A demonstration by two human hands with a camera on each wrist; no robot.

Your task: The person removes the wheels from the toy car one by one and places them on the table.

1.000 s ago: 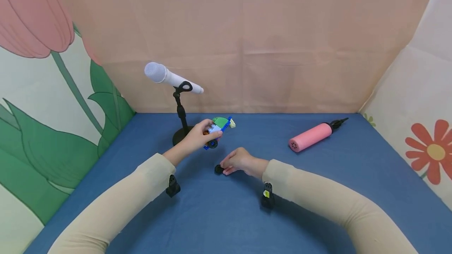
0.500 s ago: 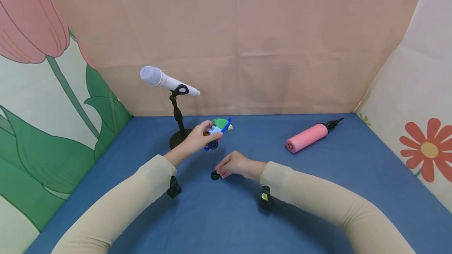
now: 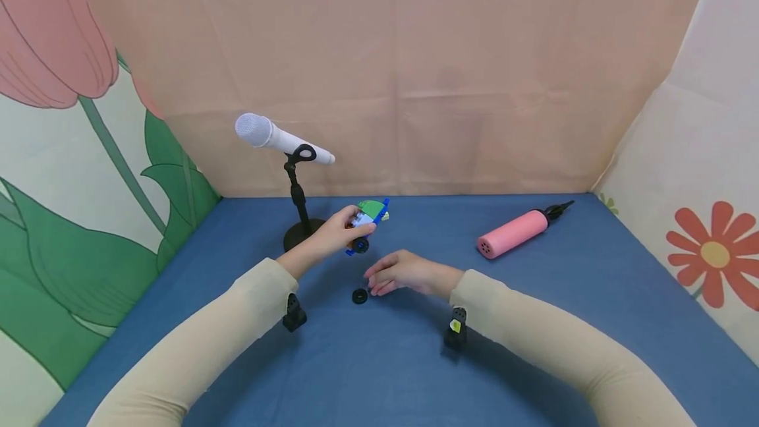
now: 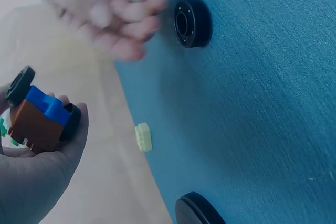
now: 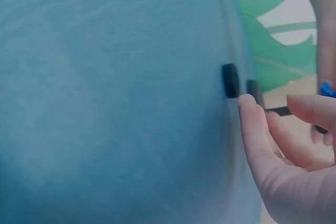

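Note:
My left hand (image 3: 332, 234) grips a small toy car (image 3: 369, 217) built of green, white and blue bricks, lifted above the blue table. In the left wrist view the car shows its brown end (image 4: 35, 127) and two black wheels. A loose black wheel (image 3: 359, 296) rests on the cloth below. Just right of it hovers my right hand (image 3: 412, 272), fingers spread loosely and holding nothing. The right wrist view shows that wheel (image 5: 230, 81) slightly apart from the fingertips (image 5: 246, 99). A pale yellow brick (image 4: 143, 137) lies on the table beyond the car.
A white microphone (image 3: 279, 138) leans in a black stand with a round base (image 3: 294, 236), close behind my left hand. At the back right lies a pink hand pump (image 3: 512, 233) with a black nozzle. Fabric walls (image 3: 450, 78) border the table.
My right hand has let go of the black wheel and drawn slightly right, its fingers loosening. The wheel now lies alone on the cloth. The left hand keeps hold of the car, nearly still.

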